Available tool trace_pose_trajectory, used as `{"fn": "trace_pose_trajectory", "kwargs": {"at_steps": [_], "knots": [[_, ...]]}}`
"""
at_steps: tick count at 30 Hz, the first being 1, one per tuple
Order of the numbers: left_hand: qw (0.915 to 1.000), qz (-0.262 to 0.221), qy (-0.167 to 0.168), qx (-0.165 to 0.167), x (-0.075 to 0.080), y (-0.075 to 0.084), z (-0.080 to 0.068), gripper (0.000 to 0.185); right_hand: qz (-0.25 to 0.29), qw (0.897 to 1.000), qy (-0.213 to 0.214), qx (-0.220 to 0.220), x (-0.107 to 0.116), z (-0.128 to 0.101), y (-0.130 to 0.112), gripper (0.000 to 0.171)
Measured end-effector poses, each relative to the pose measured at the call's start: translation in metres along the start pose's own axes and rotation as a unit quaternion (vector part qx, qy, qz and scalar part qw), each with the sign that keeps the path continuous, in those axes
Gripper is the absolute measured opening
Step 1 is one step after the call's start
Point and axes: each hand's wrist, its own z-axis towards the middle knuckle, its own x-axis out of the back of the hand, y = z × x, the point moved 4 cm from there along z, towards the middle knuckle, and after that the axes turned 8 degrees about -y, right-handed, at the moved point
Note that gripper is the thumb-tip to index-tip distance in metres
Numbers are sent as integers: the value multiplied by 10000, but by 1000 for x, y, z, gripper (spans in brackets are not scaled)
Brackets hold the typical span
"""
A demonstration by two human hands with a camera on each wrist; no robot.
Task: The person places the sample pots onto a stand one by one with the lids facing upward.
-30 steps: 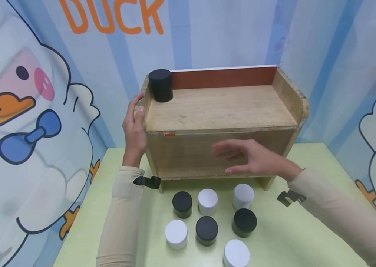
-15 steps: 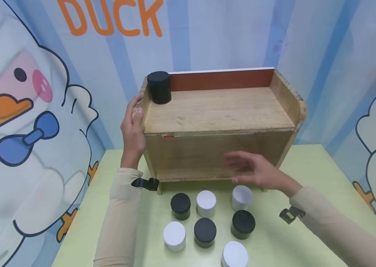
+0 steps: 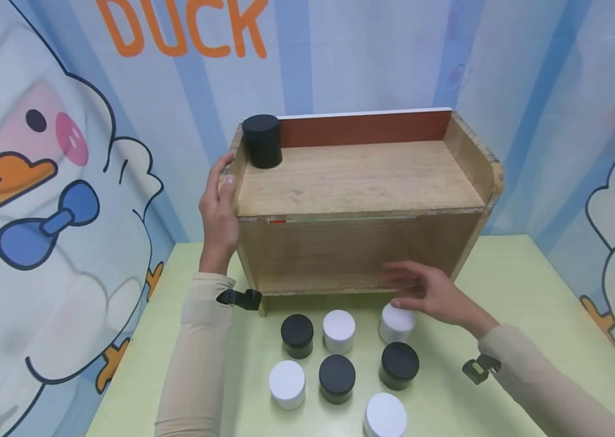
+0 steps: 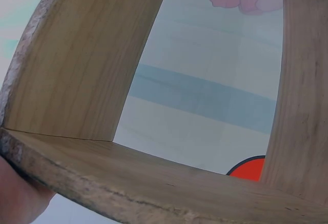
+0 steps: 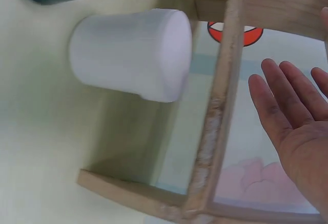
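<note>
Since a second ago the right hand (image 3: 433,294) has been lowered, fingers loosely spread and empty, over the white jar (image 3: 396,323) at its 6 o'clock; the shelf (image 3: 356,182) is kept steady, its side gripped by the left hand (image 3: 219,209).

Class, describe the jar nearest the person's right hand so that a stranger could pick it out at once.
Find the wooden shelf on the green table. Seven jars stand before it; take the back row of three. The white jar at its right end, under the right hand, is the one.
</note>
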Motion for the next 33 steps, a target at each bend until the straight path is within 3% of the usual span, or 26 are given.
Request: {"fn": "trace_pose_trajectory", "kwargs": {"at_steps": [9,16,26,33], "knots": [[10000,3,19,12,1,0,1,46,-109,9999,108,-42,-3,-12,18,53],[10000,-6,5,67,1,0,1,45,-14,9996,266,-131,-6,-23,31,53],[9999,19,-31,132,0,0,-1,45,-296,9975,525,-371,-13,-36,45,50],[9999,32,14,115,0,1,-1,46,-382,9952,589,-678,-18,-39,49,57]]}}
